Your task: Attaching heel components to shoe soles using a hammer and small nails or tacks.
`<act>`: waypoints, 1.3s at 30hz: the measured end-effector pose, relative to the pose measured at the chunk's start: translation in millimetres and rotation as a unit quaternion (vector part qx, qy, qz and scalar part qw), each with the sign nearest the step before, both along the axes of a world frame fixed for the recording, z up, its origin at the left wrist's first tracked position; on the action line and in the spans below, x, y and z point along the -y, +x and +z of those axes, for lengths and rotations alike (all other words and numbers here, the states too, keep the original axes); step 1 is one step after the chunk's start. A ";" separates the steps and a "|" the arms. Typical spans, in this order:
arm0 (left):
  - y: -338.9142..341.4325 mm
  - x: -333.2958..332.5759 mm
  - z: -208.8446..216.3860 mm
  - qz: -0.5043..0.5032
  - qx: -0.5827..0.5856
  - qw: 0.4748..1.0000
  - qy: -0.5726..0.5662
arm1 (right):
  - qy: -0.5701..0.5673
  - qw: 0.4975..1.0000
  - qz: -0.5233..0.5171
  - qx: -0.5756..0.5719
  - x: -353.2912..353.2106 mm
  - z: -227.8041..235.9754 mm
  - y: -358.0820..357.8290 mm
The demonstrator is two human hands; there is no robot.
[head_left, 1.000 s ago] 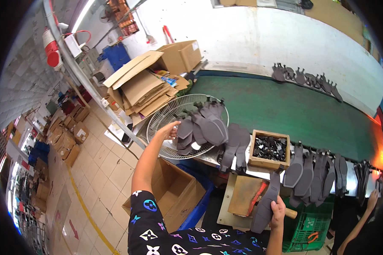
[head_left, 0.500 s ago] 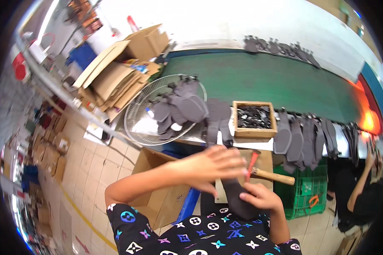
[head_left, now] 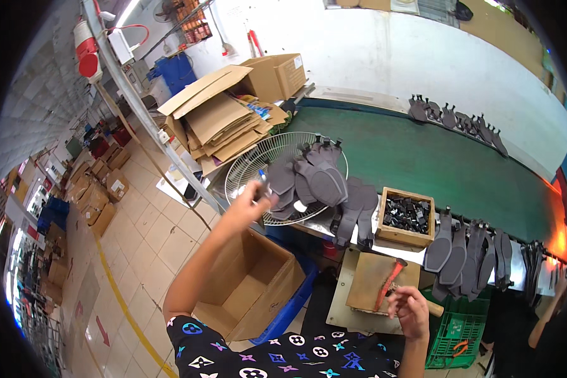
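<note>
My left hand (head_left: 251,203) reaches out with curled, slightly blurred fingers beside the round wire basket (head_left: 235,200), which holds a pile of dark grey shoe soles (head_left: 318,179). One sole (head_left: 281,175) by my fingertips is blurred; whether I grip it is not clear. My right hand (head_left: 411,310) hovers at the right edge of a brown board (head_left: 368,277), its fingers loosely bent and apart, with nothing seen in them. Just behind it on the board lies a hammer with a red head (head_left: 389,285); its wooden handle (head_left: 435,309) is partly hidden by that hand.
Beyond the board stands a wooden box (head_left: 407,237) of small black parts. More soles (head_left: 450,255) overhang the green bench (head_left: 384,148) at right. Below are a cardboard box (head_left: 252,290) and a green crate (head_left: 457,327). A person's arm (head_left: 548,309) shows at far right.
My left hand has swung from over the board to the basket at the left. The dark sole that lay under my hands is gone from there. My right hand has risen toward the hammer.
</note>
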State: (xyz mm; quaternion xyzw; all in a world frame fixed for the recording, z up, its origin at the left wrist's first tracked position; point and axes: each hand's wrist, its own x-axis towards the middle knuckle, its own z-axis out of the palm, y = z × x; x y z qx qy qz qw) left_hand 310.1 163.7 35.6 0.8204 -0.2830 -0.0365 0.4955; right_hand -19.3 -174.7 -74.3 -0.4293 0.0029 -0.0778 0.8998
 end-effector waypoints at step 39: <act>215.5 -70.0 -157.4 0.237 -0.025 0.962 0.132 | -0.670 0.681 -0.290 -0.055 37.1 -19.2 -29.8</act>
